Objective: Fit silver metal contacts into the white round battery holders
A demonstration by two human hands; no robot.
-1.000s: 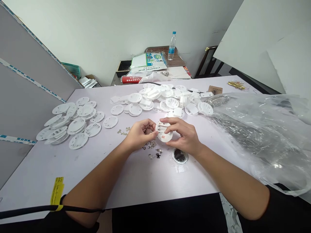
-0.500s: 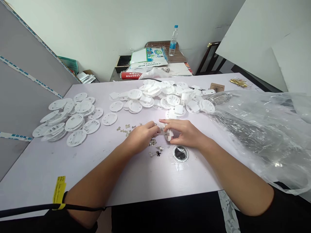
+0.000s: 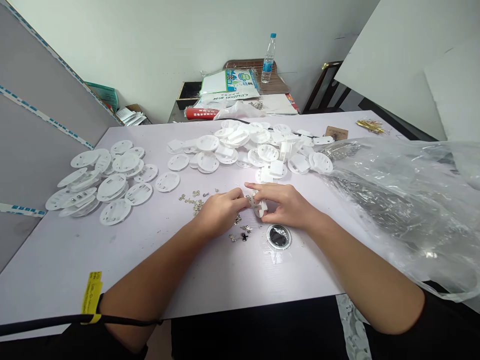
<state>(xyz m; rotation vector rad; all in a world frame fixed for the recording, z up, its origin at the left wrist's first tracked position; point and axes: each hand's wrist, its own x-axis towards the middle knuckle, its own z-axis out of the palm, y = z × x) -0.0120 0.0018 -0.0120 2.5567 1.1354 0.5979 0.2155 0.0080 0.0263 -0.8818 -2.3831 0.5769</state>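
Disc [image 3: 260, 208] (white, tilted) inside right grip [image 3: 288, 205]

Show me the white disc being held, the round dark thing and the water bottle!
White disc [image 3: 259, 208]: head view, middle of its visible part.
Round dark thing [image 3: 279, 237]: head view, its dark centre.
Water bottle [image 3: 267, 65]: head view, its blue label.

White discs [image 3: 208, 162] (heaped near metal pieces [image 3: 195, 193]) suggest an assembly workshop.

I see a round white disc [image 3: 258, 210] in smooth plastic. The small silvery pieces [image 3: 238, 219] look shiny, probably metal.
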